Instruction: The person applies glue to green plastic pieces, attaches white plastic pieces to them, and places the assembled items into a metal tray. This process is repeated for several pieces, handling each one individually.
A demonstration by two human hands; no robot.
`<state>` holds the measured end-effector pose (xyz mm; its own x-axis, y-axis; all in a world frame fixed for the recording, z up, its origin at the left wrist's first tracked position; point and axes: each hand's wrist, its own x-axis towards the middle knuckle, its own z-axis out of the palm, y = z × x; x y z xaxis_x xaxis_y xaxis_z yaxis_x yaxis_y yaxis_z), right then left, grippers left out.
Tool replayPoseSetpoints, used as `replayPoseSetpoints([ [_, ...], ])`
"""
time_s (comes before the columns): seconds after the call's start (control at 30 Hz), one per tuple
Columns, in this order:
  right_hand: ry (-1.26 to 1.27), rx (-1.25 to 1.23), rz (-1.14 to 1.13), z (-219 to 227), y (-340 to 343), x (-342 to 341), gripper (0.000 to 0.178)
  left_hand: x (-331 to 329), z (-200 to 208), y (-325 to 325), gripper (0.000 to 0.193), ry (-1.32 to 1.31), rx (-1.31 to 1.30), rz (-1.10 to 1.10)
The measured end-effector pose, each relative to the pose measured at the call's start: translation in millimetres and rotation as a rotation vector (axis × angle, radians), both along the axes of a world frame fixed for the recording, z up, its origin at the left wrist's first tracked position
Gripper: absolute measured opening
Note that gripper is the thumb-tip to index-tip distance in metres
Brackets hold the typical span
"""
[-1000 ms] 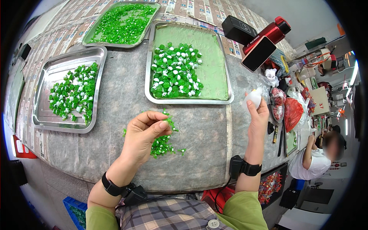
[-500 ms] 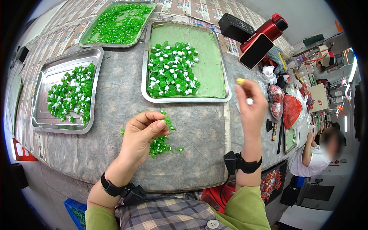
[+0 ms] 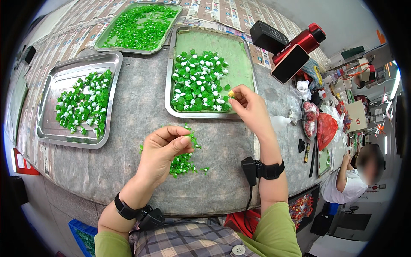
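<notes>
My left hand [image 3: 165,150] is closed in a pinch just behind a loose pile of small green plastic pieces [image 3: 182,165] on the table. What its fingertips hold cannot be told apart from the green bits behind. My right hand [image 3: 249,108] reaches over the front right edge of a metal tray [image 3: 171,107] lined with pale green. Its thumb and forefinger are slightly apart, and something yellow covers one fingertip [image 3: 231,93]. Beside those fingers lie many round green-and-white beads [image 3: 199,81] with dark dots. A white squeeze bottle [image 3: 280,122] stands right of this hand.
At left, a metal tray [image 3: 49,128] holds green-and-white pieces; another tray [image 3: 102,43] behind holds tiny green pieces. A phone [image 3: 290,63] leans by a red flask [image 3: 299,43] and a black box [image 3: 269,35]. Bags line the right side, where another person [image 3: 344,184] sits.
My right hand has moved left from beside the white bottle to the bead tray's front right corner. My left hand keeps its pinch near the pile. The view has shifted slightly.
</notes>
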<state>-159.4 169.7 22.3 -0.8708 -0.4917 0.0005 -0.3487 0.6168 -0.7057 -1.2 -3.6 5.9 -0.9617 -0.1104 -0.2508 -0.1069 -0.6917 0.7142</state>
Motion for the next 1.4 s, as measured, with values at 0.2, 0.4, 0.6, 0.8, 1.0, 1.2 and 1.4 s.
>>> replayPoseSetpoints([
  [0.2, -0.514, -0.724, 0.038, 14.7, -8.7, 64.9, 0.015, 2.8, -1.4, 2.5, 0.014, 0.006, 0.013, -0.063],
  [0.4, -0.735, -0.823, 0.046, 5.4, -15.2, 91.9, 0.022, 1.1, 0.2, 7.7, 0.013, 0.003, 0.003, -0.027],
  [0.6, -0.714, -0.817, 0.018, 4.0, -13.3, 96.2, 0.020, 1.5, -1.5, 7.5, 0.013, 0.004, -0.006, -0.015],
  [0.8, -0.571, -0.802, 0.017, 13.1, -16.2, 98.7, 0.019, 1.7, -0.3, 7.4, 0.012, 0.009, -0.114, 0.002],
  [1.0, -0.529, -0.707, 0.041, 9.7, -15.1, 99.8, 0.017, 1.6, 0.8, 8.8, 0.009, 0.096, -0.322, 0.021],
  [1.2, -0.726, -0.721, 0.028, 9.6, -14.5, 98.4, 0.018, 2.1, 5.6, 3.7, 0.009, 0.217, -0.792, 0.030],
  [1.4, -0.811, -0.725, 0.102, 7.2, -10.9, 97.0, 0.022, 1.2, 11.0, 1.8, 0.012, 0.402, -1.087, 0.036],
])
